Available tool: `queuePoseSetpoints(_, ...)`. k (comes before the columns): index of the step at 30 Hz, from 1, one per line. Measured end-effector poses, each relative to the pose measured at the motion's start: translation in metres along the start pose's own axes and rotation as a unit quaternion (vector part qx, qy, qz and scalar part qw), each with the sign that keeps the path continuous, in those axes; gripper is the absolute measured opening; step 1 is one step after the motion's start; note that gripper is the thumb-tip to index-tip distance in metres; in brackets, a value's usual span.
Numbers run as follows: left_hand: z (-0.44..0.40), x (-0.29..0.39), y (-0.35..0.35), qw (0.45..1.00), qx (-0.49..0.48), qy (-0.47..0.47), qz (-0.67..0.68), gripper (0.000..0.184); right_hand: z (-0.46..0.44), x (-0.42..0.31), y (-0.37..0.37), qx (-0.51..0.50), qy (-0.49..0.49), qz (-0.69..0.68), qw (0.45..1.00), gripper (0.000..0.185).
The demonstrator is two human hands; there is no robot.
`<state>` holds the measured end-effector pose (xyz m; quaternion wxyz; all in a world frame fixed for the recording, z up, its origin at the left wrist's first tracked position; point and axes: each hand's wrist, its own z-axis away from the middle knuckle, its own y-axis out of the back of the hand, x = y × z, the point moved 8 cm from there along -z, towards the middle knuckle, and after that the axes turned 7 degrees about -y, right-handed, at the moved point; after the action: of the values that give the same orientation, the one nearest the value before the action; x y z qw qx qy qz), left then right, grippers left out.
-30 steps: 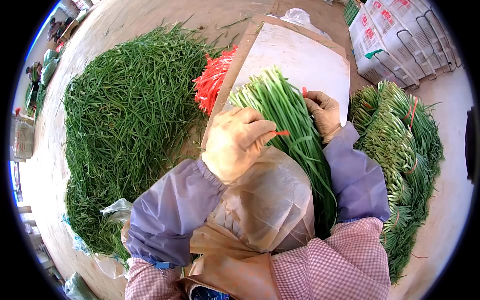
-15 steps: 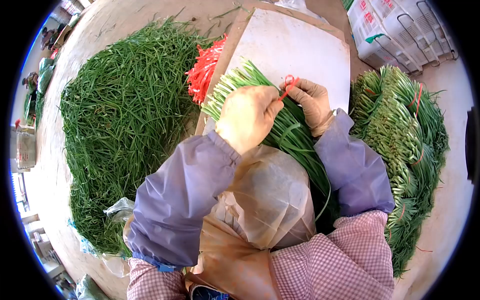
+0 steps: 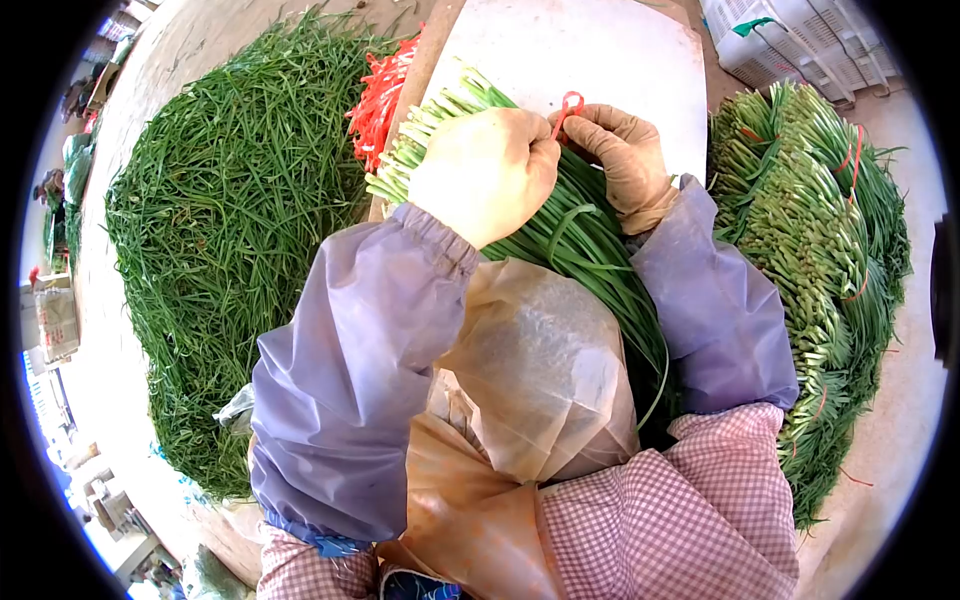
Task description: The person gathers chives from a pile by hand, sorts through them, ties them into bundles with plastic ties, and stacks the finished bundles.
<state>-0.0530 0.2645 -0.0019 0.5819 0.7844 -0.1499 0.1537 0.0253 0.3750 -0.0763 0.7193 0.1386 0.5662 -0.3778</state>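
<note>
A bundle of long green stalks [image 3: 570, 235] with pale cut ends lies slanting over the near end of a white board [image 3: 570, 60]. My left hand [image 3: 485, 175], gloved, is above the bundle near its pale ends, thumb and fingers pinched on a red tie [image 3: 568, 108]. On the bundle's right side my right hand [image 3: 622, 160], gloved too, pinches the same tie from the other side. A small red loop stands up between the two hands. How the tie runs under the bundle is hidden.
A large loose heap of green stalks [image 3: 220, 220] lies on the left. Red ties [image 3: 382, 100] are piled beside the board. Tied bundles [image 3: 810, 240] are stacked on the right, with white crates [image 3: 800, 45] behind them. A plastic-covered knee [image 3: 540, 370] is below the bundle.
Both hands have come together over the bundle, and the red tie now forms a loop between them. The view has tilted, so the board and crates sit higher in the frame.
</note>
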Motion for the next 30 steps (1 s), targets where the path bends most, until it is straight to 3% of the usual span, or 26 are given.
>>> queuePoseSetpoints(6, -0.002, -0.004, -0.006, 1.0, 0.004, 0.002, -0.002, 0.015, 0.011, -0.011, -0.009, 0.0, 0.028, 0.071, 0.997, 0.016)
queuePoseSetpoints(9, 0.0, 0.0, 0.005, 0.993, 0.101, 0.05, 0.031, 0.015, 0.018, -0.015, -0.012, -0.011, 0.077, 0.13, 0.988, 0.016)
queuePoseSetpoints(13, 0.001, 0.007, 0.008, 0.985, 0.157, 0.074, -0.014, 0.012, 0.022, -0.009, -0.012, -0.089, -0.022, -0.095, 0.991, 0.018)
queuePoseSetpoints(16, 0.001, 0.011, 0.006, 0.983, 0.154, 0.087, -0.055, 0.01, 0.012, -0.01, -0.006, -0.043, -0.011, 0.063, 0.997, 0.018)
queuePoseSetpoints(20, 0.003, 0.01, 0.007, 0.973, 0.191, 0.099, -0.082, 0.011, 0.013, -0.035, -0.016, -0.001, 0.109, 0.275, 0.955, 0.015)
queuePoseSetpoints(21, 0.003, 0.009, 0.009, 0.973, 0.192, 0.106, -0.07, 0.013, 0.033, -0.066, -0.037, 0.02, 0.3, 0.452, 0.84, 0.009)
queuePoseSetpoints(25, 0.01, 0.009, 0.021, 0.983, 0.158, 0.087, 0.017, 0.033, 0.031, -0.082, -0.047, -0.013, 0.341, 0.396, 0.853, 0.004)
queuePoseSetpoints(26, 0.015, 0.007, 0.023, 0.986, 0.122, 0.08, 0.079, 0.057, 0.027, -0.084, -0.05, -0.02, 0.333, 0.413, 0.848, 0.005)
queuePoseSetpoints(28, 0.026, 0.011, 0.034, 0.988, 0.112, -0.019, 0.101, 0.073, 0.018, -0.083, -0.052, -0.037, 0.314, 0.445, 0.838, 0.005)
queuePoseSetpoints(30, 0.036, 0.014, 0.039, 0.994, 0.08, -0.052, 0.059, 0.078, 0.008, -0.08, -0.052, -0.037, 0.241, 0.43, 0.869, 0.008)
